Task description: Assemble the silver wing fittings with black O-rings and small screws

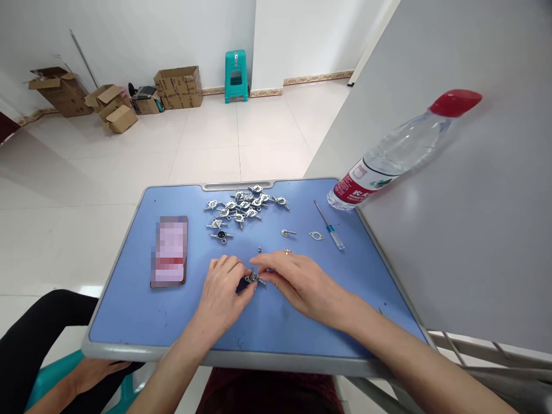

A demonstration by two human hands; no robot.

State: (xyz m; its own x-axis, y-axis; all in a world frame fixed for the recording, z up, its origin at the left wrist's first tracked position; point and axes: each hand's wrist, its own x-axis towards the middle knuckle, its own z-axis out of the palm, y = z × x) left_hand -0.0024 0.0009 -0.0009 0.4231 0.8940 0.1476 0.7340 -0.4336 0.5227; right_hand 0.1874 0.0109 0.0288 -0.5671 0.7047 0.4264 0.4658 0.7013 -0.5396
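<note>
Over the front middle of the table, my left hand point(225, 287) is closed, thumb and fingers pinching a small metal fitting with an oval flange point(252, 278) and a thin pin standing up. My right hand point(297, 282), with a ring on one finger, is closed at the fitting's other side, its fingertips at the pin and flange. Their exact grip is partly hidden. Just beyond the hands lies a tiny metal piece point(259, 250). Farther off are a loose metal pin with a round head point(288, 233) and a flat oval flange plate with a hole point(316, 236).
Several similar flanged fittings point(244, 205) lie grouped at the table's back. A screwdriver point(332, 230) and a water bottle point(379, 164) stand or lie at right, by the grey panel. A phone point(169, 253) lies at left. Another person's hand point(97, 374) shows beside the table point(172, 328).
</note>
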